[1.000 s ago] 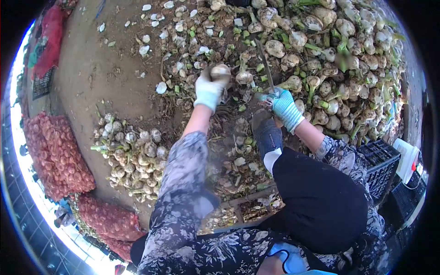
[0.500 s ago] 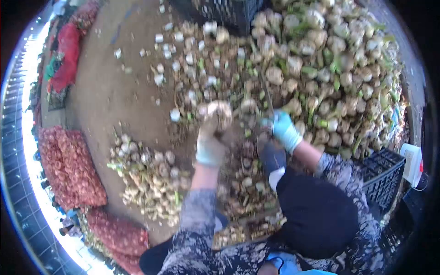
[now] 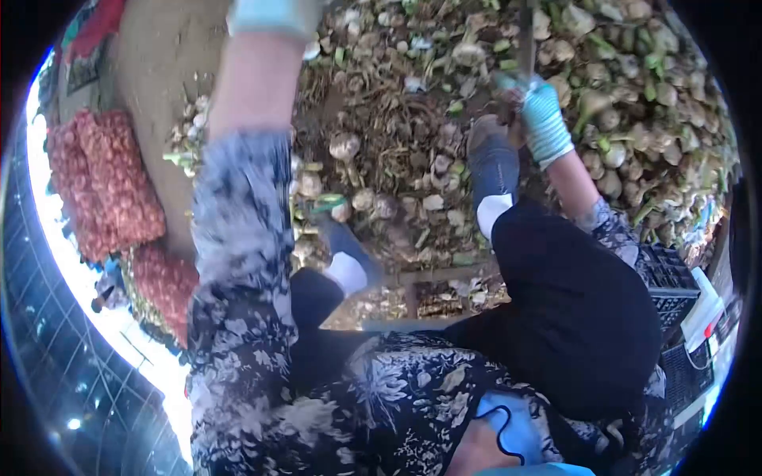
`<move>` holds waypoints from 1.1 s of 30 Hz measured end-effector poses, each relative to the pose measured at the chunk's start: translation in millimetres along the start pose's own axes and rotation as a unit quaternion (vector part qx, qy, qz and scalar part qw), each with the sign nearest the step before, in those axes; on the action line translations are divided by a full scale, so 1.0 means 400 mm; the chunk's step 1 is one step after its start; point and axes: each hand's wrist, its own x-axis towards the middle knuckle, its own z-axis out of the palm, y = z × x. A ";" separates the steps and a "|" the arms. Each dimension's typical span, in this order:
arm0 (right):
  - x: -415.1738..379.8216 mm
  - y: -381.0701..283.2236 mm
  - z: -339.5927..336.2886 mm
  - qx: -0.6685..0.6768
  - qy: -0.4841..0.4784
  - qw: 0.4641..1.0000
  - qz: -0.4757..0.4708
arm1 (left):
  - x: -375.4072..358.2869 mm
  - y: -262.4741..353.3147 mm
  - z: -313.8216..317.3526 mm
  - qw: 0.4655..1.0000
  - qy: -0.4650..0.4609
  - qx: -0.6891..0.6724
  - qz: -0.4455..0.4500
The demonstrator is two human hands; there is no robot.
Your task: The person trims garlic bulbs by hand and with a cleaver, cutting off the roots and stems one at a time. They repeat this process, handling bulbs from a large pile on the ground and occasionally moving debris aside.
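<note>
My left hand (image 3: 274, 14) reaches past the top edge, so only the pale blue glove's cuff end shows; its fingers and anything in them are out of sight. My right hand (image 3: 546, 119), in a striped pale green glove, is closed around the lower end of a long, thin, dark blade-like tool (image 3: 525, 40) that points upward. Beside that hand, on the right, spreads a big heap of garlic bulbs (image 3: 615, 155) with cut green stems. Loose garlic bulbs, such as one garlic bulb (image 3: 344, 147), lie among trimmed roots (image 3: 405, 131) between my legs.
Red mesh sacks of garlic (image 3: 103, 186) stand at the left. My shoes, one a grey shoe (image 3: 494, 163), rest among the trimmings. At the right are a black plastic crate (image 3: 671, 285) and a white container (image 3: 702, 305) with a red spot.
My left hand, which held a garlic bulb over the trimmings, has swung up and left to the frame's edge. The view has tipped downward. My right hand keeps the tool beside my shoe.
</note>
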 end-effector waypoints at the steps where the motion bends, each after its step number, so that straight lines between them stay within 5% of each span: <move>1: -0.003 -0.007 0.009 0.022 0.013 0.999 -0.029 | -0.019 -0.029 -0.049 0.997 0.033 -0.019 -0.066; 5: -0.009 0.033 -0.009 -0.097 0.000 0.994 -0.049 | -0.273 -0.275 -0.234 0.884 0.230 0.010 -0.408; 6: -0.016 0.038 -0.004 -0.067 -0.008 0.996 -0.060 | -0.360 -0.397 -0.287 0.851 0.272 -0.025 -0.449; 7: -0.009 0.051 -0.009 -0.071 -0.021 0.995 -0.061 | -0.428 -0.334 -0.240 0.815 0.319 0.067 -0.478; 9: 0.019 0.080 -0.026 -0.073 -0.045 0.994 -0.070 | -0.559 -0.461 -0.267 0.831 0.247 0.062 -0.494; 10: 0.017 0.089 -0.023 -0.054 -0.052 0.995 -0.061 | -0.581 -0.439 -0.242 0.830 0.160 0.263 -0.466; 12: 0.019 0.099 -0.020 -0.016 -0.062 0.997 -0.048 | -0.599 -0.423 -0.213 0.773 0.026 0.573 -0.272; 13: 0.021 0.085 -0.007 -0.122 -0.030 0.992 -0.004 | -0.602 -0.444 -0.217 0.765 0.026 0.594 -0.249; 18: -0.028 0.051 0.029 -0.079 0.000 0.997 -0.017 | -0.596 -0.523 -0.211 0.767 0.049 0.628 -0.126; 19: -0.031 0.055 0.024 -0.061 -0.003 0.998 -0.011 | -0.578 -0.492 -0.178 0.776 0.094 0.596 -0.182; 20: -0.026 0.058 0.020 -0.043 -0.007 0.999 -0.010 | -0.569 -0.483 -0.169 0.778 0.105 0.609 -0.114; 21: -0.005 0.069 0.011 -0.128 0.011 0.992 -0.008 | -0.559 -0.475 -0.142 0.790 0.108 0.579 -0.170; 22: -0.002 0.075 0.018 -0.096 0.010 0.995 -0.008 | -0.536 -0.435 -0.114 0.798 0.109 0.548 -0.226; 23: -0.004 0.079 0.022 -0.064 0.010 0.998 -0.006 | -0.508 -0.421 -0.104 0.821 0.099 0.529 -0.192; 24: -0.005 0.075 0.023 -0.031 0.011 0.999 -0.006 | -0.486 -0.401 -0.093 0.841 0.075 0.463 -0.270; 26: -0.049 0.013 0.046 -0.042 -0.034 0.998 0.013 | -0.442 -0.395 -0.088 0.872 0.078 0.424 -0.230; 27: -0.072 -0.011 0.052 -0.022 -0.072 0.997 0.025 | -0.423 -0.412 -0.100 0.900 0.084 0.421 -0.079; 28: -0.083 -0.031 0.051 -0.001 -0.108 0.994 0.035 | -0.390 -0.394 -0.101 0.943 0.032 0.311 -0.117; 30: -0.114 -0.058 0.063 -0.150 -0.191 0.964 -0.111 | -0.324 -0.339 -0.103 0.976 -0.079 0.080 -0.186; 31: -0.144 -0.088 0.078 -0.222 -0.231 0.937 -0.138 | -0.307 -0.342 -0.103 0.960 -0.075 -0.075 -0.259; 33: -0.170 -0.109 0.102 -0.366 -0.270 0.860 -0.234 | -0.274 -0.346 -0.104 0.838 0.006 -0.371 -0.401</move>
